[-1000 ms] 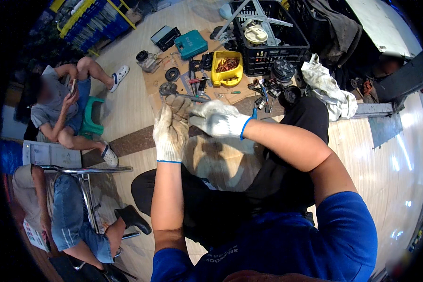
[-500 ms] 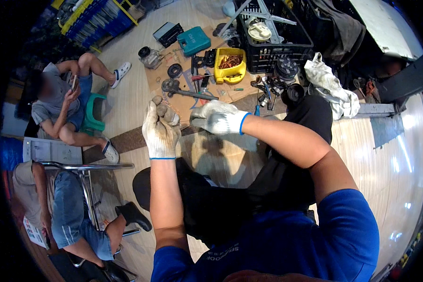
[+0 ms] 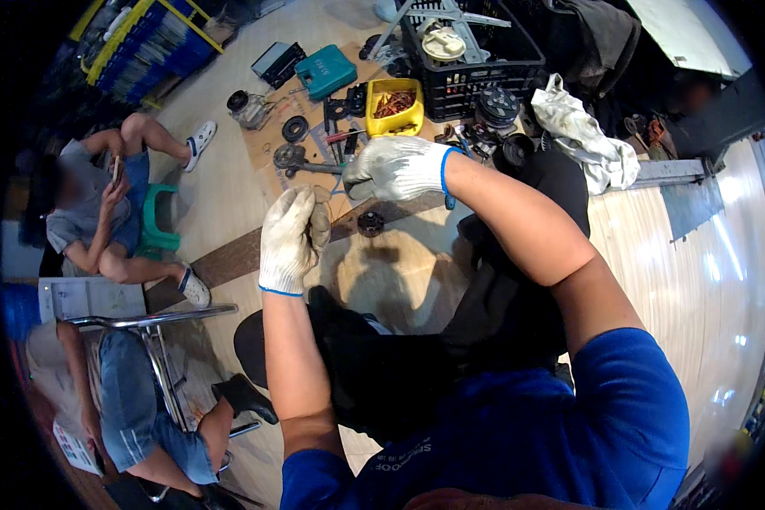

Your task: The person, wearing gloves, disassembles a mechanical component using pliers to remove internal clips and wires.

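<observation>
Both hands wear off-white work gloves with blue cuff edges. My left hand (image 3: 291, 240) is raised with its fingers curled in; whatever lies inside them is hidden. To its right, my right hand (image 3: 399, 170) is closed too, its back toward me, and I cannot make out what it grips. A dark, round, toothed-looking part (image 3: 371, 223) sits on the floor just below my right hand. Beyond the hands, a dark tool with a round head (image 3: 289, 155) lies on the cardboard (image 3: 259, 157), its handle running toward my right hand, which hides the end.
A yellow cut-open container (image 3: 408, 127) holds small reddish-brown pieces. Near it are a teal case (image 3: 325, 72), a black ring (image 3: 295, 128) and a black crate (image 3: 484, 85). A white cloth (image 3: 582, 140) lies at right. Two people sit at left, one on a green stool (image 3: 157, 217).
The scene has shifted left in view. My right hand has moved up and away from me, and the round dark part below it now shows. My left fingers are curled more tightly.
</observation>
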Demonstrator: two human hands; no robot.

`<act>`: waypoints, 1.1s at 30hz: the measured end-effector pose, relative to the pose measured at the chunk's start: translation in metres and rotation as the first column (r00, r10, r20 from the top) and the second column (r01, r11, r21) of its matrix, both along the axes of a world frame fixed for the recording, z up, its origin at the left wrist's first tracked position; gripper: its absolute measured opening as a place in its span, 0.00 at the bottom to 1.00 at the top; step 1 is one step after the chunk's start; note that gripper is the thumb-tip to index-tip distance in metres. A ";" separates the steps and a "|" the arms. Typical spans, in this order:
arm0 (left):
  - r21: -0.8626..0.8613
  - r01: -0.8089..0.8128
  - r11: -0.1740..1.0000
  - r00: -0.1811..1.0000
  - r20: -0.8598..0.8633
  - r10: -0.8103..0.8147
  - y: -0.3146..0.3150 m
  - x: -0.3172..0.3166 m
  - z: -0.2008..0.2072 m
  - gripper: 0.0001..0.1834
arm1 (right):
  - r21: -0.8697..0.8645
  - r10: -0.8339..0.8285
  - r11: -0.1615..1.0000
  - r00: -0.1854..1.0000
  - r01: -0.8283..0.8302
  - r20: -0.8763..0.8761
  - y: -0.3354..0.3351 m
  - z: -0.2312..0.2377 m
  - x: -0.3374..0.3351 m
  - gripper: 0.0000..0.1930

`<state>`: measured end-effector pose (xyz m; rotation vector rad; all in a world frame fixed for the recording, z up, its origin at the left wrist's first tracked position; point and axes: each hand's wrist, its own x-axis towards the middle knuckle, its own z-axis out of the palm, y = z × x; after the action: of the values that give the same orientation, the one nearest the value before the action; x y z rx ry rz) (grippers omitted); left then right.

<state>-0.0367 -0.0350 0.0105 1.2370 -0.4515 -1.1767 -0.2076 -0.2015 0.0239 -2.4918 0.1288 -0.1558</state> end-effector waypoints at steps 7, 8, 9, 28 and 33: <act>0.238 0.263 0.935 0.881 0.335 -0.333 -0.004 -0.015 0.001 0.13 | -0.085 -0.154 0.985 0.986 0.149 -0.064 -0.005 -0.001 -0.004 0.16; 0.254 0.243 0.936 0.838 0.432 -0.334 -0.005 -0.016 -0.003 0.17 | -0.067 -0.178 0.983 0.975 0.170 -0.130 -0.002 0.009 -0.005 0.16; 0.254 0.242 0.936 0.838 0.431 -0.334 -0.006 -0.015 -0.008 0.17 | -0.067 -0.177 0.983 0.976 0.170 -0.130 -0.002 0.007 -0.003 0.16; -0.260 -0.357 0.897 0.933 -0.047 0.357 -0.026 -0.021 -0.033 0.20 | 0.194 -0.277 0.949 0.952 0.250 0.129 0.043 -0.038 0.026 0.22; -0.372 -0.377 0.849 0.911 -0.315 0.266 -0.019 -0.005 -0.024 0.15 | 0.178 -0.245 0.956 0.968 0.234 0.045 0.053 -0.041 0.029 0.21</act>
<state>-0.0416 -0.0538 -0.0138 0.7326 -0.2720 -0.8668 -0.1788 -0.1489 -0.0170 -2.2901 0.4007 -0.3150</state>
